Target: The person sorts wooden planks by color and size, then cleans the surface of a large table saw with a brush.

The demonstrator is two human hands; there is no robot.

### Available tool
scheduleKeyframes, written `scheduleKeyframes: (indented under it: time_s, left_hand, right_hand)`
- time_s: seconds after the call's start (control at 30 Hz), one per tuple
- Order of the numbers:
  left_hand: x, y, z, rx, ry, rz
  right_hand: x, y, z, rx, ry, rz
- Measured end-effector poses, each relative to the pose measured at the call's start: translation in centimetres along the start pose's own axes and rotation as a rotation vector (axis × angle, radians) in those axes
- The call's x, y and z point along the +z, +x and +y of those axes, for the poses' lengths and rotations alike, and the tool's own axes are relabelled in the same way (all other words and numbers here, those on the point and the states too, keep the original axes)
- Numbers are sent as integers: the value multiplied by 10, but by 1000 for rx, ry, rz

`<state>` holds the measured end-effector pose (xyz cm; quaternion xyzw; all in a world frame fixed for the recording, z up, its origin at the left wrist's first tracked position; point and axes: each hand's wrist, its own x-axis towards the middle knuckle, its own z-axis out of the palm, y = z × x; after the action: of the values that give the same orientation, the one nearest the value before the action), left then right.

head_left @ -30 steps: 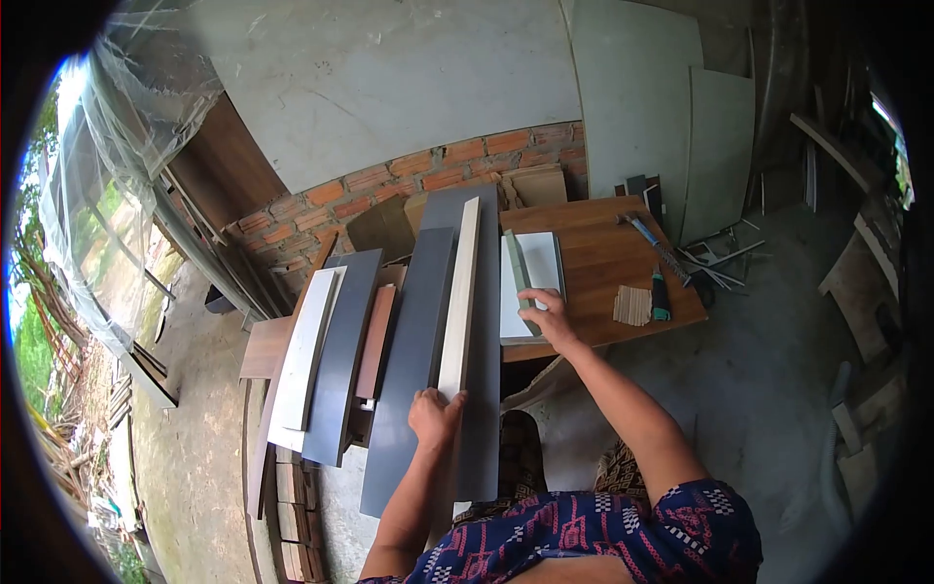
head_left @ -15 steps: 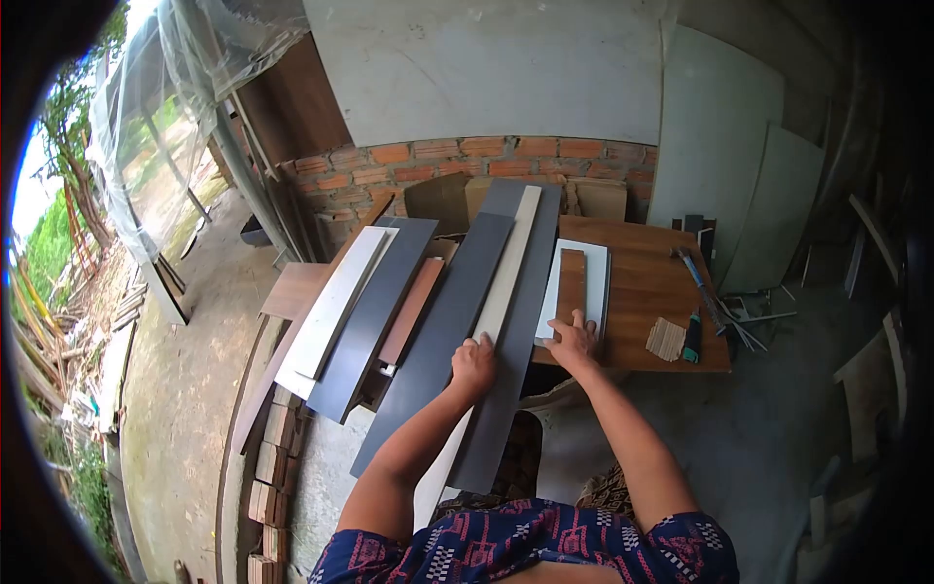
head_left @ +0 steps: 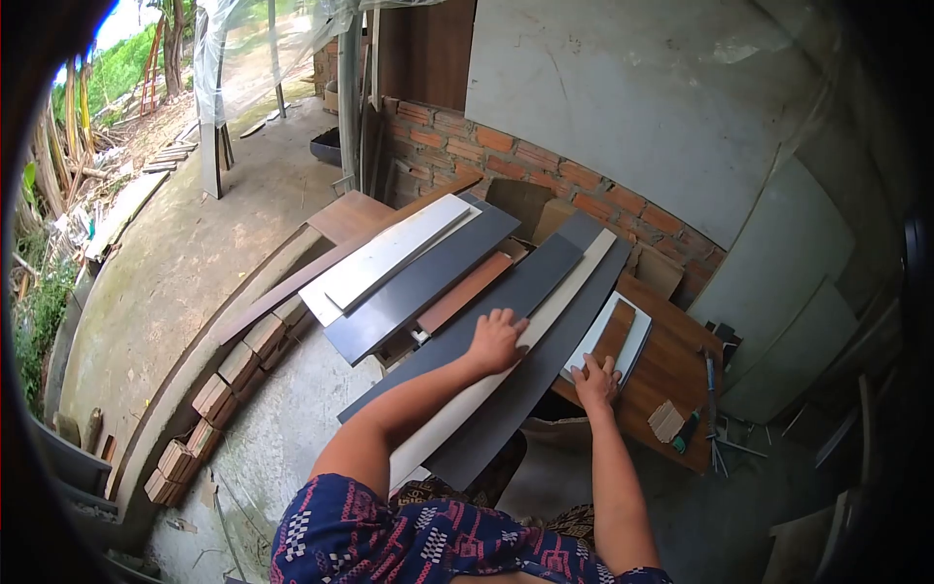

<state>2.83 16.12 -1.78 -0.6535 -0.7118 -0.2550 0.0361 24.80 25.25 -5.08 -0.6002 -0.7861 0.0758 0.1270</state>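
My left hand [head_left: 498, 343] rests on a long dark grey board [head_left: 438, 365], fingers slightly bent and apart, fingertips beside a long cream strip [head_left: 559, 304]. That strip lies lengthwise over another dark grey board [head_left: 530, 389]. To the right, my right hand [head_left: 595, 380] has its fingers spread at the near end of a short brown wooden strip [head_left: 614, 331]. The brown strip lies on a small white panel [head_left: 584, 348], whose near edge is under my fingers. Left of my left hand are a reddish-brown strip [head_left: 465, 292], a wide grey board [head_left: 418, 292] and white boards [head_left: 394, 255].
A brown tabletop [head_left: 671, 331] carries a hammer [head_left: 709, 375], a green-and-black tool [head_left: 687, 431] and a ridged tan piece [head_left: 665, 421]. Stacked bricks [head_left: 238, 365] line a low ledge at left. A brick wall [head_left: 545, 156] and leaning panels [head_left: 778, 243] stand behind.
The view has turned left. My left hand has shifted off the cream strip toward the grey board, its fingers loosening. My right hand stays at the brown strip's near end.
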Motion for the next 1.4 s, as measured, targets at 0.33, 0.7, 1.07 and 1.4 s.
scheduleKeyframes:
  time_s: [0.33,0.7,1.07,1.4]
  left_hand:
    - [-120,-31,-197,-784,296,-169]
    - [-104,-48,-246,-621,291,-73]
    - [-116,-49,-182,-686,6,115]
    - [-85,-31,-55,-457,-556,92]
  right_hand:
    - [-4,-4,17,72,70,28]
    - [-10,-8,110,400,154,114]
    - [-1,-34,124,92,136,293]
    - [-13,-118,97,-235,409,439]
